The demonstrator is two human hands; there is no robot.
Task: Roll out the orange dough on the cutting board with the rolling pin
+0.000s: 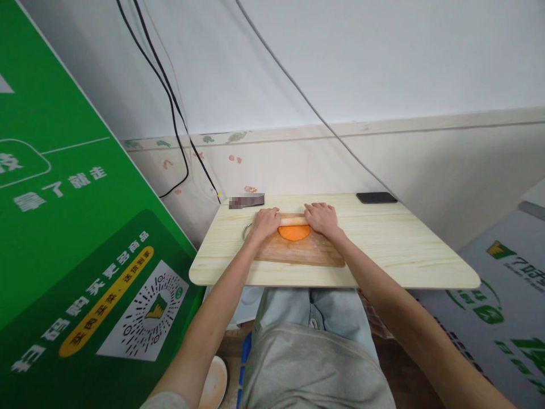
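A pale wooden rolling pin (293,221) lies across a flattened piece of orange dough (293,233). My left hand (266,221) is closed over the pin's left end, and my right hand (322,218) covers the right end. Below the pin, the near part of the dough shows as a rounded half; the pin hides its far side. Under it is a brown wooden cutting board (298,254) with light dusty marks on its right part. A metal ring (245,232) sticks out at the board's left edge, beside my left wrist.
The board rests on a light wood-grain table (400,250) against the wall. A dark phone (377,197) lies at the back right, a dark flat object (247,201) at the back left. Cables hang down the wall. A green panel (85,227) stands close on the left.
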